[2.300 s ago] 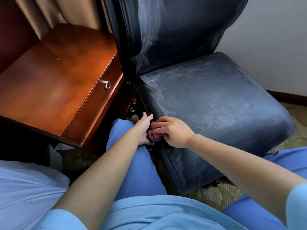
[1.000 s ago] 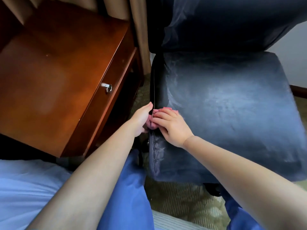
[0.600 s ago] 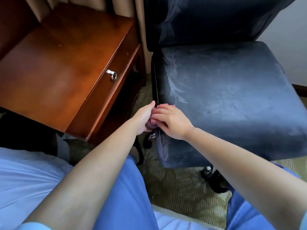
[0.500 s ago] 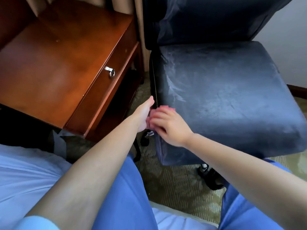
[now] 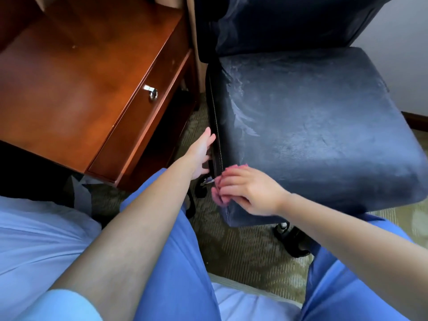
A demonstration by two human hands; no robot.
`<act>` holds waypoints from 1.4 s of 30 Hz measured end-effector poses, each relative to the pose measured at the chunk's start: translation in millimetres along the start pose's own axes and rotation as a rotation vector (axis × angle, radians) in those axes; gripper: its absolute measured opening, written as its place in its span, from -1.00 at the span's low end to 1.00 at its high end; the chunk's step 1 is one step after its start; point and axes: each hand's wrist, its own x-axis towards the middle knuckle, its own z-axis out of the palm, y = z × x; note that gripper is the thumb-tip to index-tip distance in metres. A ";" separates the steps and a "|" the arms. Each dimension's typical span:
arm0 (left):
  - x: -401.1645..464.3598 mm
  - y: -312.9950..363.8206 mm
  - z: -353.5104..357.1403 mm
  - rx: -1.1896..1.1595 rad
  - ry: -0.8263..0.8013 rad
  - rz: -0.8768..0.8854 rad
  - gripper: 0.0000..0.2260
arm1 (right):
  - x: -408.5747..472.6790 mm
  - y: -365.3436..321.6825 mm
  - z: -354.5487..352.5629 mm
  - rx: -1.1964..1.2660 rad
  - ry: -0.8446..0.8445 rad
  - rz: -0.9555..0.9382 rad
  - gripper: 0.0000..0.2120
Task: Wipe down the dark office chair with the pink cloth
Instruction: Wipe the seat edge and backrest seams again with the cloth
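The dark office chair (image 5: 312,126) fills the right half of the head view, its seat streaked with pale wipe marks and its backrest rising at the top. My right hand (image 5: 249,193) holds the pink cloth (image 5: 220,196) against the seat's near left corner; pink shows above and below my fingers. My left hand (image 5: 202,155) rests with straight fingers on the seat's left side edge, just beyond the cloth. Part of its palm is hidden behind the seat's edge.
A reddish wooden cabinet (image 5: 88,89) with a metal drawer knob (image 5: 151,92) stands close on the chair's left. Patterned carpet (image 5: 250,256) lies below, with a black chair caster (image 5: 293,242) under the seat. My blue-trousered legs and a pale sheet fill the foreground.
My right hand has drawn the cloth nearer along the seat's left edge to the front corner. My left hand, earlier touching the right hand, now lies apart and farther up the edge.
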 end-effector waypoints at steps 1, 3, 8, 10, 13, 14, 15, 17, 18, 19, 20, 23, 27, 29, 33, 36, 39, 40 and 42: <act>-1.2 -0.6 0.6 -0.005 0.005 0.001 -0.50 | 9.5 8.7 -0.5 -0.003 0.018 0.047 -0.84; -4.0 -0.7 0.4 0.018 0.015 0.006 -0.52 | 34.2 24.3 -0.5 -0.004 0.133 0.222 -0.82; -6.9 -4.1 -1.3 0.059 -0.001 0.009 -0.49 | 5.8 -9.5 15.2 -0.034 0.067 -0.005 -0.82; -9.2 -7.3 5.2 0.047 0.012 0.000 -0.47 | -8.8 -12.4 13.3 -0.097 -0.054 -0.149 -0.84; -8.9 -9.1 10.9 0.028 0.056 -0.019 -0.50 | 13.5 10.1 9.3 -0.077 0.036 0.064 -0.82; -9.6 -8.8 11.7 0.035 0.068 -0.025 -0.50 | 22.0 14.3 6.9 -0.063 0.107 0.160 -0.80; -9.3 -8.6 11.6 0.049 0.073 -0.029 -0.50 | 25.0 15.0 6.6 -0.055 0.165 0.198 -0.79; -11.1 -8.5 11.8 0.078 0.052 -0.033 -0.48 | 10.9 3.2 13.1 -0.052 0.184 0.108 -0.81; -12.7 -8.2 12.6 0.098 0.045 -0.032 -0.46 | -1.7 -7.0 19.5 -0.057 0.147 0.045 -0.83; -13.4 -9.1 14.1 0.113 0.046 -0.032 -0.45 | -14.4 -17.6 23.8 -0.071 0.094 -0.015 -0.86; -13.9 -10.7 15.7 0.112 0.054 -0.035 -0.45 | -24.6 -24.4 27.4 -0.085 0.047 -0.071 -0.89; -21.4 -12.6 21.1 0.078 0.081 -0.031 -0.55 | -26.9 -13.5 28.9 -0.095 -0.046 -0.174 -0.91; -21.6 -19.8 23.3 0.050 0.099 -0.023 -0.52 | -3.1 5.0 27.7 -0.091 0.138 0.030 -0.82; -22.5 -24.2 23.4 0.026 0.149 0.008 -0.54 | 5.8 1.1 31.6 -0.088 0.173 0.098 -0.82; -31.6 -31.8 27.3 0.037 0.176 0.076 -0.60 | -14.6 -13.4 30.0 -0.077 0.058 0.021 -0.85; -35.7 -38.1 36.5 0.092 0.143 0.065 -0.49 | -45.7 -19.1 26.2 -0.106 -0.097 -0.197 -0.87; -34.8 -42.4 46.3 0.127 0.147 0.079 -0.47 | -38.7 -6.7 19.5 -0.127 -0.073 -0.202 -0.85; -35.0 -43.0 47.6 0.146 0.143 0.080 -0.46 | -30.2 -4.1 17.8 -0.123 0.008 -0.100 -0.83; -34.2 -41.8 45.8 0.193 0.123 0.072 -0.46 | -20.4 -7.4 19.1 -0.109 0.159 0.091 -0.79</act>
